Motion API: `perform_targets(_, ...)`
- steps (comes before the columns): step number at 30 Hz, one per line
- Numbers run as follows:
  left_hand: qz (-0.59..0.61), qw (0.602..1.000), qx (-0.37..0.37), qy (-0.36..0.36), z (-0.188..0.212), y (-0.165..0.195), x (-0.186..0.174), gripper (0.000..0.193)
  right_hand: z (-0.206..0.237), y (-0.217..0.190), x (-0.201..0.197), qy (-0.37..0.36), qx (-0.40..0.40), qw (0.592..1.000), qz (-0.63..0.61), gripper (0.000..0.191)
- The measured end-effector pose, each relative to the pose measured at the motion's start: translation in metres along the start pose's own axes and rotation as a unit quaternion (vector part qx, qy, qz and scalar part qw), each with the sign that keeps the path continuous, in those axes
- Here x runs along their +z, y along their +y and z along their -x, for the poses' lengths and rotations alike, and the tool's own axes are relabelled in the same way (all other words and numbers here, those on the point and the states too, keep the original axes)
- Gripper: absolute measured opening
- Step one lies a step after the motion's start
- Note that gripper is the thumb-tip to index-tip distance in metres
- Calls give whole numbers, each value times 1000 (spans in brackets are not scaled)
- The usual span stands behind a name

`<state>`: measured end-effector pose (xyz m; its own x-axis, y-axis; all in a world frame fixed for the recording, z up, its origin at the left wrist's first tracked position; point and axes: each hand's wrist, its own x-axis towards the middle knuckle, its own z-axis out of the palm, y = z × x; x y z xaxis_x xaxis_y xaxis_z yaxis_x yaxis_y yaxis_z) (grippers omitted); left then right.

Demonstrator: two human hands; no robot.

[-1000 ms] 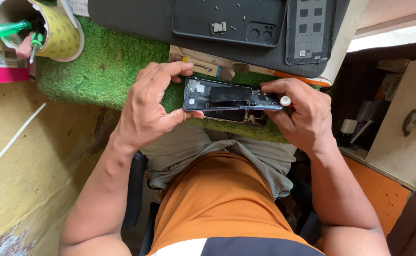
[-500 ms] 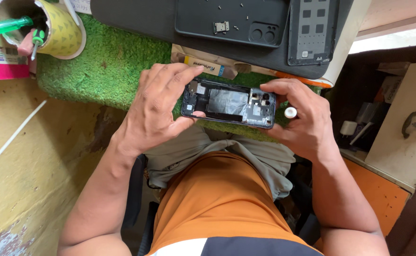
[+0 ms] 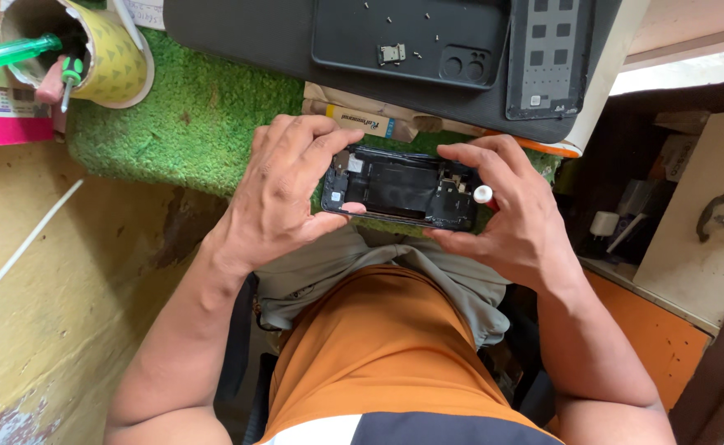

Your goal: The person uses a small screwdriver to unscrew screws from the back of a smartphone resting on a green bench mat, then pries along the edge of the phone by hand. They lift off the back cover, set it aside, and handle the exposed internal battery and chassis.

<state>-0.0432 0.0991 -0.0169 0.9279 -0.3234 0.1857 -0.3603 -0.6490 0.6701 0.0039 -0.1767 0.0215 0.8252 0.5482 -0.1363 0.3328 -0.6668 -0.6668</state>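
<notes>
An opened smartphone (image 3: 401, 188) with its back cover off and its inner parts bare is held level just above the near edge of a green artificial-grass mat (image 3: 189, 124) — both hands grip it. The left hand (image 3: 284, 194) is closed around the phone's left end, thumb under, fingers curled over the top. The right hand (image 3: 514, 218) pinches the right end and also holds a small red-and-white tool (image 3: 483, 194). Beyond lies a dark work mat (image 3: 255, 33) carrying a black back cover (image 3: 411, 37) — with tiny screws (image 3: 388, 18) on it.
</notes>
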Motion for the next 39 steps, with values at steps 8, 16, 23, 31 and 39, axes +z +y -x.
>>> perform_targets(8,20,1000,8,16,1,-1,0,77,-7,-12,3,-20,0,997,72,82)
perform_targets(16,36,998,9,43,3,2,5,85,-22,-34,4,-5,-42,976,214,83)
perform_targets(23,63,997,1,50,4,-1,7,94,-28,-45,8,-7,-9,969,246,82)
perform_targets(31,60,997,-1,51,4,-3,10,96,-36,-50,-7,-83,-37,963,255,81)
perform_targets(39,39,998,5,51,5,-5,11,98,-43,-63,-2,-86,-4,953,290,69)
